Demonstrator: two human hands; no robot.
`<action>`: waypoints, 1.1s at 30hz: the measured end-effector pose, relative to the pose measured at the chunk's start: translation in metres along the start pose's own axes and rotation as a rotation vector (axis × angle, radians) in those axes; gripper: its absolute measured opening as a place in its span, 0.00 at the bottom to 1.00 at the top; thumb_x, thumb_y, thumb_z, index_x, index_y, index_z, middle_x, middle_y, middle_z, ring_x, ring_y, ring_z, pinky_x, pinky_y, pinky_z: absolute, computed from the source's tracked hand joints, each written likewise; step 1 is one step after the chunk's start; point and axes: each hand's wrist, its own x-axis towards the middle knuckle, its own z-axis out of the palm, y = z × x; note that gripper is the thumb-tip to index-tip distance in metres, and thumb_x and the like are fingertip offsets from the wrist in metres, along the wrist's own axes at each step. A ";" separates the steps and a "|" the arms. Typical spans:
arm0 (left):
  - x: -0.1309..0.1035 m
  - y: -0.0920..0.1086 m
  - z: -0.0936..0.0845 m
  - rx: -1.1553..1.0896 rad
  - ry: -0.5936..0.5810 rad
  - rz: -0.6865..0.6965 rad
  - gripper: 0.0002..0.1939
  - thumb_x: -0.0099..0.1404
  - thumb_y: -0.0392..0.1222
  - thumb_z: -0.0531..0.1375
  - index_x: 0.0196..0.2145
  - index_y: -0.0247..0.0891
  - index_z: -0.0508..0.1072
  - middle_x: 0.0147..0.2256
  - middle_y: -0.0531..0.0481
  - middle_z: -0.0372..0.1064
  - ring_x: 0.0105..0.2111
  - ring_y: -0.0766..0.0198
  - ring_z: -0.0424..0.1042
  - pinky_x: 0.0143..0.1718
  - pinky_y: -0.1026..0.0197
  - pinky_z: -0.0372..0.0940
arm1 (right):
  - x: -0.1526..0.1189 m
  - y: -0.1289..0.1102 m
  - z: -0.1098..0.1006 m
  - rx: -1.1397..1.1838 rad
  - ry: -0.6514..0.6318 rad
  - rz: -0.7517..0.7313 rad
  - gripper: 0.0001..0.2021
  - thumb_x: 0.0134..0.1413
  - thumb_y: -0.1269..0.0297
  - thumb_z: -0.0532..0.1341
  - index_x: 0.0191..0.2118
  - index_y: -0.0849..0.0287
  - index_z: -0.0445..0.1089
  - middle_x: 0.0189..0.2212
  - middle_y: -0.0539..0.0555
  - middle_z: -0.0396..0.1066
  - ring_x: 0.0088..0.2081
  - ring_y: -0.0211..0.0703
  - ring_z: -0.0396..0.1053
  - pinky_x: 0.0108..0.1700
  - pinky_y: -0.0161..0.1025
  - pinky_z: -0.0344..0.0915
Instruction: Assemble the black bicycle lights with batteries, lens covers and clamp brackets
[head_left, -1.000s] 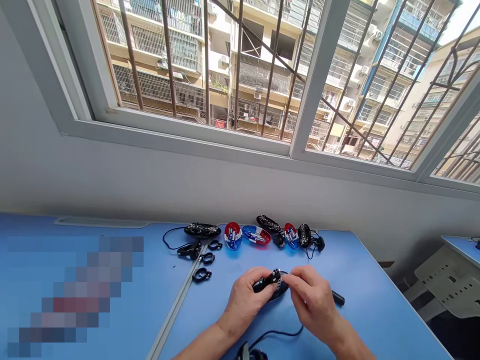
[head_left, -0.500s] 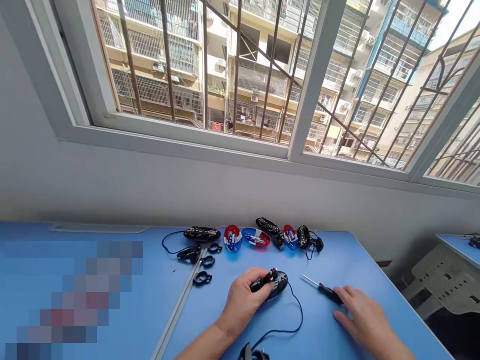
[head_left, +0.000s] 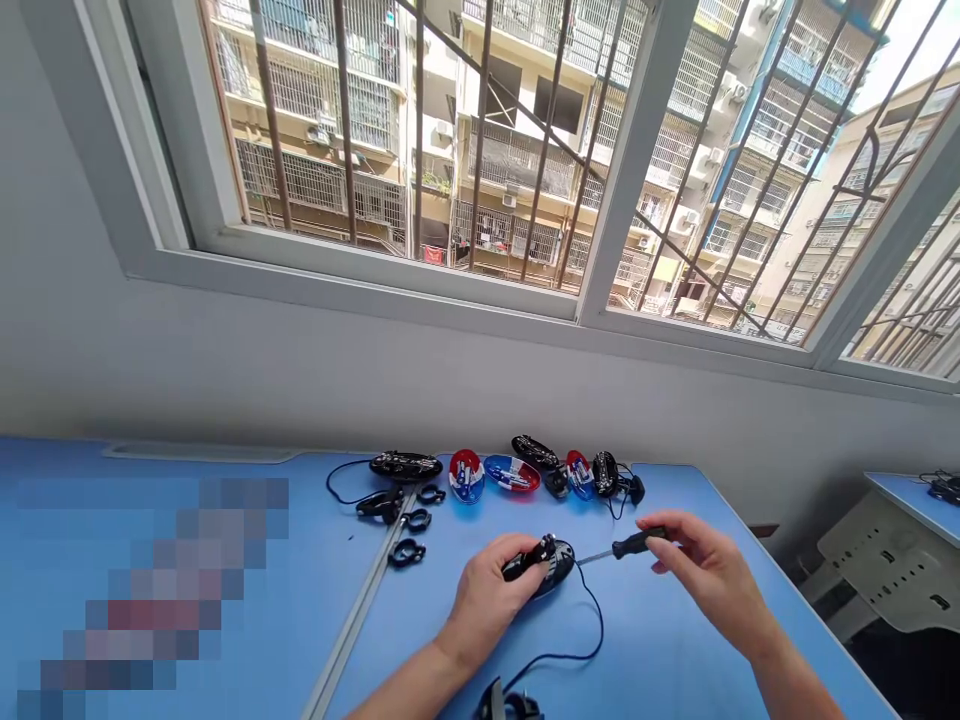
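Observation:
Near the middle of the blue table, my left hand (head_left: pixel 491 600) is closed on a black oval device (head_left: pixel 556 569), thumb and fingers pinching a small black part on its top. A black cable (head_left: pixel 600 625) runs from the device to a dark clamp-like part (head_left: pixel 508 703) at the bottom edge. My right hand (head_left: pixel 701 570) grips the handle of a black screwdriver (head_left: pixel 631 544) between thumb and fingers. Its thin metal shaft points left, and its tip is close to the device's right end; whether they touch cannot be made out.
Black rings (head_left: pixel 407 553) and a black oval unit (head_left: pixel 406 466) lie at the back left. Red-and-blue oval shells (head_left: pixel 512 474) and more black units (head_left: pixel 605 474) stand along the back. A seam crosses the table (head_left: pixel 352 630). A pixelated patch covers the left.
My right hand has picked the screwdriver up from the table and brought it up and left, nearer the device. My left hand has stayed nearly in place.

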 end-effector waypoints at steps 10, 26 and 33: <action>0.002 -0.003 -0.001 0.031 -0.012 -0.022 0.09 0.53 0.44 0.61 0.28 0.39 0.80 0.31 0.50 0.78 0.35 0.54 0.74 0.39 0.60 0.66 | 0.042 -0.057 0.058 -0.053 0.266 -0.636 0.08 0.60 0.65 0.61 0.44 0.57 0.70 0.32 0.53 0.77 0.31 0.40 0.75 0.30 0.35 0.74; 0.005 -0.001 -0.004 0.014 -0.040 -0.053 0.08 0.54 0.45 0.62 0.27 0.41 0.81 0.30 0.49 0.78 0.34 0.54 0.74 0.38 0.61 0.67 | 0.028 -0.036 0.058 -0.182 0.336 -0.698 0.05 0.64 0.64 0.57 0.43 0.56 0.67 0.27 0.51 0.74 0.27 0.40 0.71 0.28 0.35 0.70; 0.004 -0.001 -0.003 0.015 -0.045 -0.036 0.08 0.53 0.44 0.61 0.27 0.41 0.80 0.31 0.49 0.78 0.35 0.54 0.74 0.39 0.61 0.67 | 0.029 -0.038 0.063 -0.227 0.340 -0.751 0.05 0.65 0.65 0.57 0.45 0.56 0.66 0.28 0.52 0.73 0.26 0.39 0.69 0.27 0.36 0.69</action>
